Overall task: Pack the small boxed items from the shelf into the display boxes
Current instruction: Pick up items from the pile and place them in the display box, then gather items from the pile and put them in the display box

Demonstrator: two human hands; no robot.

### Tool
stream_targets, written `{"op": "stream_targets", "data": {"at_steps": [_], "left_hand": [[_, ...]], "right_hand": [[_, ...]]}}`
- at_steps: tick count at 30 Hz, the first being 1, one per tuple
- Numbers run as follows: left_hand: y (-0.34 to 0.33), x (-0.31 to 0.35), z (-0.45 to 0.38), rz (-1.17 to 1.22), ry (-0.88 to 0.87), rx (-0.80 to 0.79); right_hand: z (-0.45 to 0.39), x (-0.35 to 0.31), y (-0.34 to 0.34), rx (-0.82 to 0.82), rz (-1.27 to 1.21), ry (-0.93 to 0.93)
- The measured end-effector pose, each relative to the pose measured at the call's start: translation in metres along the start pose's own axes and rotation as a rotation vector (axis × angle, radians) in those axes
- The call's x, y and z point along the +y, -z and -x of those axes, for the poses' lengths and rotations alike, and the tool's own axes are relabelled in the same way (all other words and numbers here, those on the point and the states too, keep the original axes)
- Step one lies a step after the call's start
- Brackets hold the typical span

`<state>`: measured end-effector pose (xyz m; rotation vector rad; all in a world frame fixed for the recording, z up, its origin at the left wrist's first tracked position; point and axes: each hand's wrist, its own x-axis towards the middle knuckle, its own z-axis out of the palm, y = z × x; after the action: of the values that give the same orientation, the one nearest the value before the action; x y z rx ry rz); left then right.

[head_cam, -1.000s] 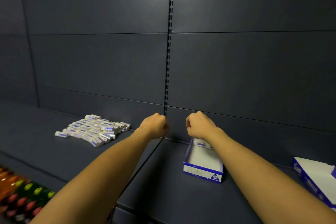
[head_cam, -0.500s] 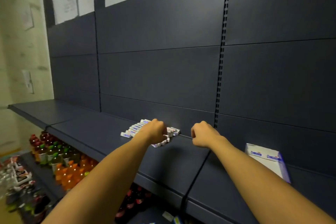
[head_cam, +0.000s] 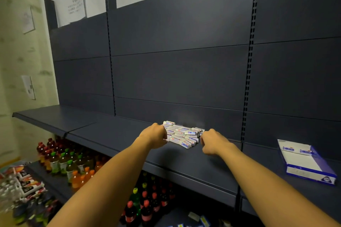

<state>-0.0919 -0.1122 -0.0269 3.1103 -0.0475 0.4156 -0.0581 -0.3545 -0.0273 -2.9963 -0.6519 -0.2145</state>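
Since half a second ago both hands have reached the pile (head_cam: 181,135) of small boxed items; before, only the left was at it and the right hovered short, nearer the upright. View has swung left too, so the display box (head_cam: 306,163) now sits further right in frame.

Left hand (head_cam: 155,135): fingers curled, knuckles up, touching the pile's left edge. Whether its grip is closed on an item cannot be told; the fingertips are hidden behind the hand.

Right hand (head_cam: 212,143): fingers curled, at the pile's right front corner. Its grip likewise cannot be told.

Pile: white-and-blue cartons, lying flat, loosely heaped on the dark shelf (head_cam: 114,134) against the back panel, between the two hands.

Display box: white with blue trim, open top, on the next shelf bay to the right, well apart from the pile. A few cartons lie at its far end.

Below the shelf: bottles (head_cam: 62,160) with red, green and orange caps.
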Motion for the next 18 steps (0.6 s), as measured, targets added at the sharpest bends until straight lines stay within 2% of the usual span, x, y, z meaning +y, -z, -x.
{"op": "stream_targets", "data": {"at_steps": [9,18], "left_hand": [[-0.016,-0.039,-0.029,0.045,-0.012,-0.011],[-0.021,-0.084,-0.093,0.058,0.011,-0.023]], "right_hand": [[-0.05,-0.025,-0.004,-0.005,-0.024,0.011],[-0.127,-0.039,-0.005,0.015,-0.074,0.043]]}}
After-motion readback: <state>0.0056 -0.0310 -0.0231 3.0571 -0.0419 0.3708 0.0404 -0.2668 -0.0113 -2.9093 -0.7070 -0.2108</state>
